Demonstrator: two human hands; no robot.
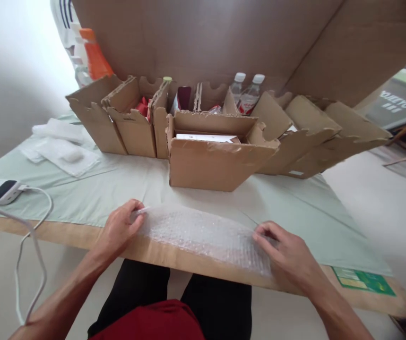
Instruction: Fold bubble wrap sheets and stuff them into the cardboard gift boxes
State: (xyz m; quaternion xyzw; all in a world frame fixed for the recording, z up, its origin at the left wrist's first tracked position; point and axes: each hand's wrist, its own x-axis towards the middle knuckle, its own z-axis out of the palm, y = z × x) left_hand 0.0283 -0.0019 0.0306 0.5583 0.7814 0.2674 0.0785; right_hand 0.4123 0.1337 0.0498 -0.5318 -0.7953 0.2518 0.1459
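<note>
First, clock centred on the bubble-wrap sheet (pixel 203 236): smooth white device (pixel 6 191) just past 9. Left hand (pixel 122 226) pinches the sheet's left end, thumb against forefinger. Sheet spans the table (pixel 64 232) at its near edge, translucent, dimpled; long axis nearly 10 to 4, right end closer to the body. Cardboard box (pixel 203 165) at 12: open top, notched rim, slanted side. Bottles (pixel 249 100) behind, red print unreadable. Right hand (pixel 289 252) pinches the right end. Green leaflet (pixel 364 281) past 3; grey panel (pixel 394 105) at 2, white lettering unclear.
</note>
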